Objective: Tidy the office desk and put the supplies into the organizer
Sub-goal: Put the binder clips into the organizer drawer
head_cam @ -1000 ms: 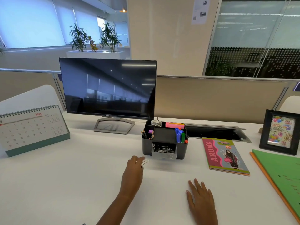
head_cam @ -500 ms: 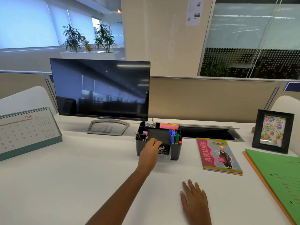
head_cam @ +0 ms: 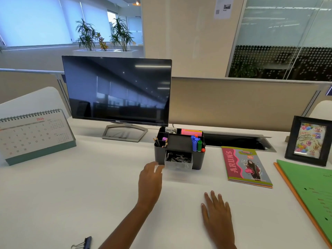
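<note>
Open-plan office: white worktop (head_cam: 53,194) backed by a beige partition (head_cam: 242,103); beige column (head_cam: 179,33); blinded windows (head_cam: 36,20) left, frosted glass wall (head_cam: 287,33) right; planter (head_cam: 106,51) beyond; ceiling lamp (head_cam: 137,3) lit.

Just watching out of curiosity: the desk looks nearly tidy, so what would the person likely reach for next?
Probably the binder clip lying loose at the desk's near edge. The left hand looks empty beside the organizer, whose clear drawer stands open with clips inside, so picking up that stray clip seems the sensible next move.
</note>
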